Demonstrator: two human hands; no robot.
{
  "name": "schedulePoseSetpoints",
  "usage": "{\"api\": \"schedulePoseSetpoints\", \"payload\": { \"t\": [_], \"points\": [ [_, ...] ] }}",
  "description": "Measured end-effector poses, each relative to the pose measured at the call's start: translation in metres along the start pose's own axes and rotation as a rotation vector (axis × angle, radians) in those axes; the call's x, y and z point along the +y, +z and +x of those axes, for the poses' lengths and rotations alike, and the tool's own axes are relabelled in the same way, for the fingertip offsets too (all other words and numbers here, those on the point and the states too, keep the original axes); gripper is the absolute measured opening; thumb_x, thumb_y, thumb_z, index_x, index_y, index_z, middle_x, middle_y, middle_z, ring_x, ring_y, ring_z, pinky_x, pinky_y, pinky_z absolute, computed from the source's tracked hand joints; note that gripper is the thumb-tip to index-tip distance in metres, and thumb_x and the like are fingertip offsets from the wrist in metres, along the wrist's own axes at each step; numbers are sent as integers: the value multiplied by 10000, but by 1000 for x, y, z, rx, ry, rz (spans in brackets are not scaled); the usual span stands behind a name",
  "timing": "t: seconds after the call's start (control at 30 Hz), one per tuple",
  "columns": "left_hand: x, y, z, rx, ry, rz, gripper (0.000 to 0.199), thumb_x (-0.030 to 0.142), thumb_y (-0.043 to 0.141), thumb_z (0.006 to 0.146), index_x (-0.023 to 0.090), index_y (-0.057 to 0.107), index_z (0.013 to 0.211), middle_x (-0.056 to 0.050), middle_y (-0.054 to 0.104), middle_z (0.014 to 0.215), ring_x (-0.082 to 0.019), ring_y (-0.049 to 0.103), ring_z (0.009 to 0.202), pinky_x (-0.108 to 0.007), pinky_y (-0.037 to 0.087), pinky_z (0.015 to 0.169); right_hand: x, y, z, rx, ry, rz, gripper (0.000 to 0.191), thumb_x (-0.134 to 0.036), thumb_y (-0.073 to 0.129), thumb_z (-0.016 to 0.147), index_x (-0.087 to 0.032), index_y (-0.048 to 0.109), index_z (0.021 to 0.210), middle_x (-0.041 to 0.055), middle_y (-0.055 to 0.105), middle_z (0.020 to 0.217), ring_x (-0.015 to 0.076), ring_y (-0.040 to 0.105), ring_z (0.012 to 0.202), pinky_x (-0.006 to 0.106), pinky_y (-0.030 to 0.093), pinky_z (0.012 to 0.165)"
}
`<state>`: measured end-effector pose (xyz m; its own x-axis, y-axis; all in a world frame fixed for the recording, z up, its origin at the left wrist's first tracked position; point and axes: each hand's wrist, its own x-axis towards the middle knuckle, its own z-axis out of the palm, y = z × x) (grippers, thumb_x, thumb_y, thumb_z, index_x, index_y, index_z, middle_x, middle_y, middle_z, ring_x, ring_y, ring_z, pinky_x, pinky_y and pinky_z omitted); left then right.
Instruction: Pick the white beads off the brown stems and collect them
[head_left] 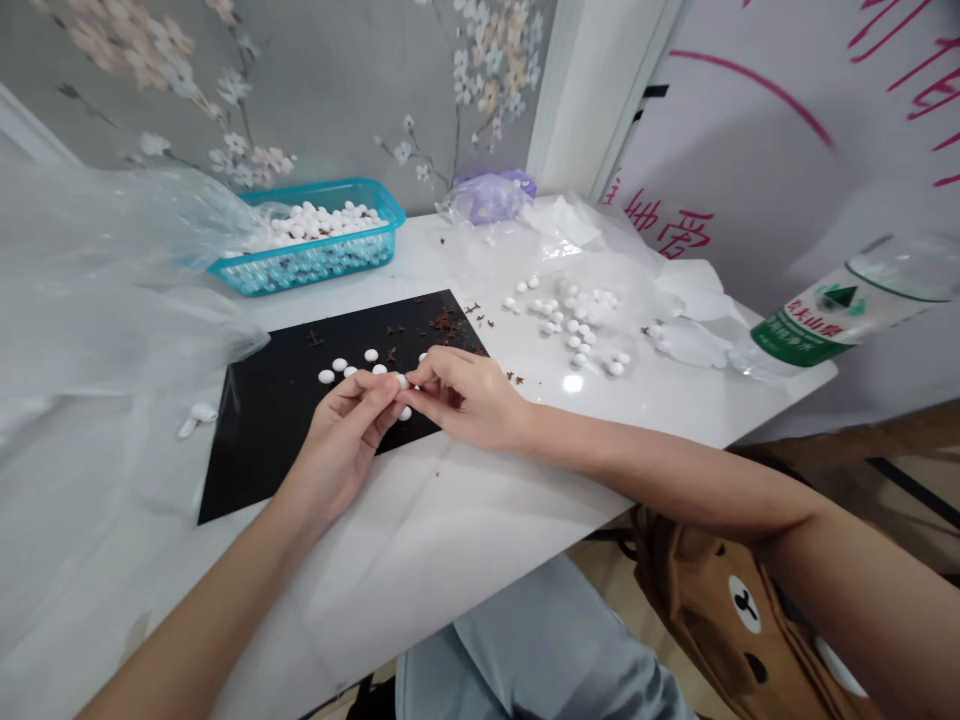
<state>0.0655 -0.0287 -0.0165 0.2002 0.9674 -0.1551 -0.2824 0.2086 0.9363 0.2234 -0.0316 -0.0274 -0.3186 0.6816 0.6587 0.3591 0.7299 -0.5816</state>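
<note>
My left hand pinches a small white bead between thumb and fingertips, just above the near edge of a black board. From the other side my right hand meets it, thumb and fingers closed at the bead; whether a tiny brown piece sits in that pinch is hidden. Several loose white beads lie on the board around my fingers. Small brown star-shaped pieces are scattered at the board's far right corner.
A blue basket full of white beads stands at the back left beside clear plastic bags. More beads spill from a bag on the white table. A water bottle lies tilted at right. A brown bag is below.
</note>
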Motion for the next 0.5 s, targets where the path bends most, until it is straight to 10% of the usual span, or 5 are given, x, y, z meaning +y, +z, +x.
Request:
{"api": "schedulePoseSetpoints", "payload": {
  "t": [0.5],
  "points": [
    [6, -1, 3, 69, 41, 138, 181, 308, 715, 650, 184, 590, 688, -4, 664, 796, -102, 621, 707, -202, 519, 671, 10, -65, 31, -185, 173, -46, 154, -286, 553, 824, -135, 532, 847, -61, 436, 605, 38, 356, 483, 190, 314, 512]
  ]
}}
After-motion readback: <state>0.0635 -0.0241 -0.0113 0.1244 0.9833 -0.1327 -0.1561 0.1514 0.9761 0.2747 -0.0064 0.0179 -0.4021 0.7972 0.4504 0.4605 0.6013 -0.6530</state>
